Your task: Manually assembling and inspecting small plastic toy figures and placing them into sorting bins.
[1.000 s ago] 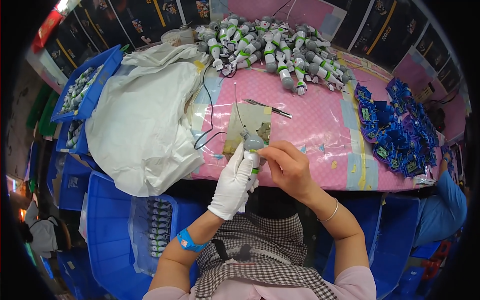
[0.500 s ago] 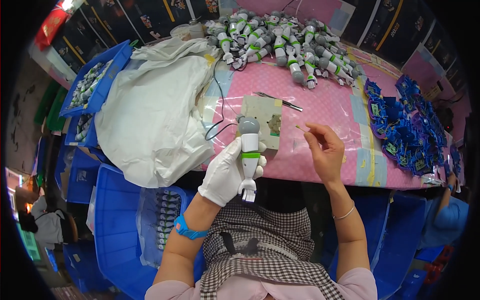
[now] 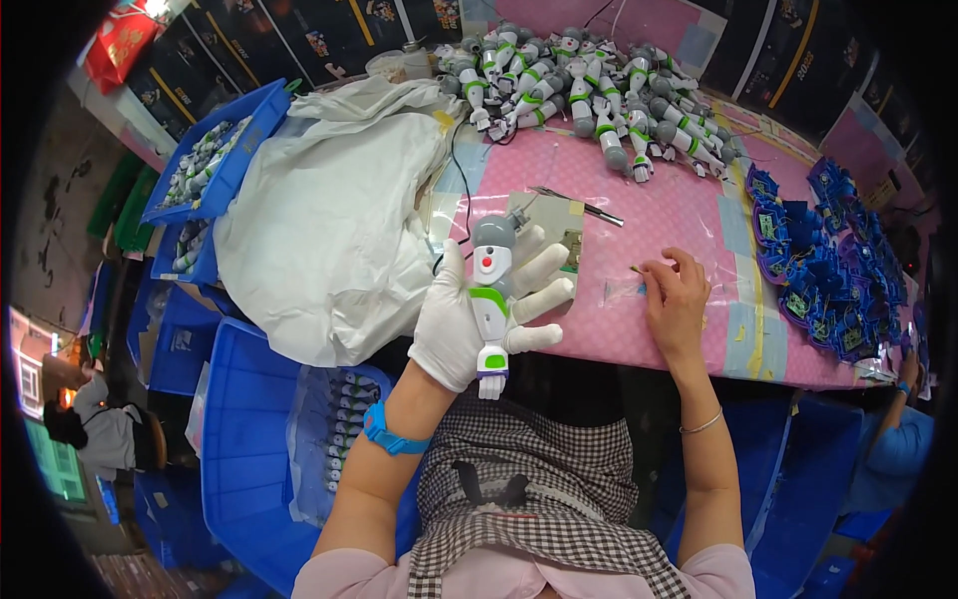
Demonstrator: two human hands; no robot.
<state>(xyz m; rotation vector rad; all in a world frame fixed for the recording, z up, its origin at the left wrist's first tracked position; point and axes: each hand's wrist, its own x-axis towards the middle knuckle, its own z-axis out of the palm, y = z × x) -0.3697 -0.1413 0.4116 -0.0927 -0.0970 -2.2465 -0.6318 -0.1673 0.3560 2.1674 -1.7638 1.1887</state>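
My left hand [image 3: 444, 334], in a white glove, is palm up with its fingers spread. Across that palm lies a toy robot arm [image 3: 490, 312], white and green with a grey ball end, its small hand toward me. A red dot and a black dot show on its upper segment. My bare right hand [image 3: 679, 304] is over the pink table at the right, thumb and forefinger pinched on a tiny thin greenish piece [image 3: 636, 268]. Partly hidden behind the left fingers is a grey block [image 3: 545, 212]; a slim dark tool [image 3: 594, 210] rests at its far edge.
Many similar toy arms [image 3: 584, 85] are heaped at the back of the pink table [image 3: 689, 225]. Blue part assemblies [image 3: 828, 260] cover its right end. White sheeting [image 3: 319, 230] spreads at the left, beside blue bins [image 3: 249, 419]. A person's blue sleeve [image 3: 898, 439] shows at far right.
The toy arm has turned over, now showing its dotted side. My left fingers have opened out beneath it. My right hand, still pinching the tiny piece, has shifted slightly right in the picture.
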